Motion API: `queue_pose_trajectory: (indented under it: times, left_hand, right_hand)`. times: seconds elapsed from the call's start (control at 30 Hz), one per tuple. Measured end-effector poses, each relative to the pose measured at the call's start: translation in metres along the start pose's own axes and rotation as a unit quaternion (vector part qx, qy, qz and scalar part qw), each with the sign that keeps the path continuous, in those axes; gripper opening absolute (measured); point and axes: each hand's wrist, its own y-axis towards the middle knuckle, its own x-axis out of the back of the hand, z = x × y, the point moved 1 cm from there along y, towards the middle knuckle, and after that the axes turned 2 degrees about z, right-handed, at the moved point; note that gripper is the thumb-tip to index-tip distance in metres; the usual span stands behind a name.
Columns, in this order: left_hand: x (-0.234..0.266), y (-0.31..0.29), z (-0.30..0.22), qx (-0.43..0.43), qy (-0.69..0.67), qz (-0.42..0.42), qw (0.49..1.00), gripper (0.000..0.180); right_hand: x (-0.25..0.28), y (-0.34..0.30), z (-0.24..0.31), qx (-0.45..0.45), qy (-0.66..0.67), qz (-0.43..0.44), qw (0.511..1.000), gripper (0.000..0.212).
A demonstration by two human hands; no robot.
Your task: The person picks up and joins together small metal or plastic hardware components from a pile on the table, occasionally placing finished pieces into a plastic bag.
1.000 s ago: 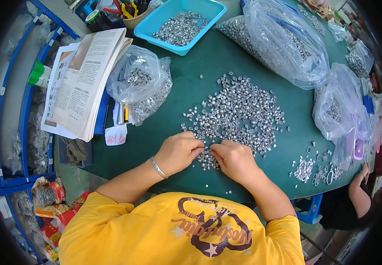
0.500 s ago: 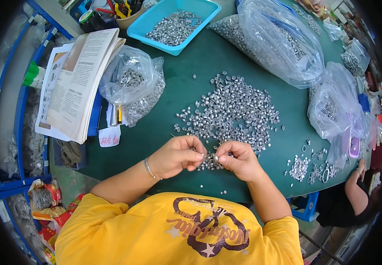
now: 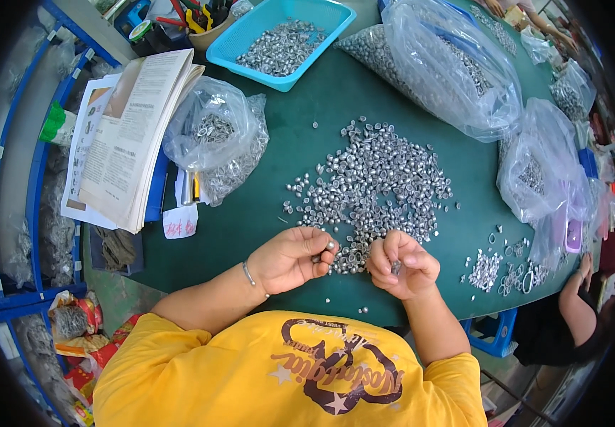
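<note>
A heap of small silver dome-shaped metal pieces (image 3: 382, 178) spreads over the green tabletop before me. At its near edge my left hand (image 3: 294, 257) is closed, with a rounded silver metal piece (image 3: 331, 245) pinched at the fingertips; another piece shows lower among its fingers. To the right, my right hand (image 3: 405, 266) is raised with curled fingers. A small grey metal piece (image 3: 395, 267) shows between its thumb and fingers, partly hidden. The two hands are apart, with loose pieces lying between them.
A blue basket (image 3: 282, 80) of similar pieces stands at the back. Plastic bags of metal parts (image 3: 432, 67) lie back right, another bag (image 3: 216, 135) left beside a newspaper (image 3: 126, 135). Small flat pieces (image 3: 486, 272) and rings lie right. Another person's arm (image 3: 576, 309) rests at the right edge.
My hands have parted from their close position. The right has moved slightly right and turned its fingers upward; the left has tilted, still gripping a rounded piece.
</note>
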Motion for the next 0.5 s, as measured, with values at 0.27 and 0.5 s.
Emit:
queue_pose_trajectory:
  times: [0.27, 0.5]
  left_hand:
    - [0.004, -0.01, -0.024, -0.064, 0.046, -0.031, 0.996, 0.014]
    - [-0.018, -0.009, -0.023, -0.18, 0.699, -0.153, 0.675, 0.007]
  right_hand:
    - [-0.016, -0.009, 0.005, -0.016, -0.699, -0.095, 0.709, 0.007]
    - [-0.017, -0.009, -0.012, 0.038, -0.864, -0.033, 0.501, 0.008]
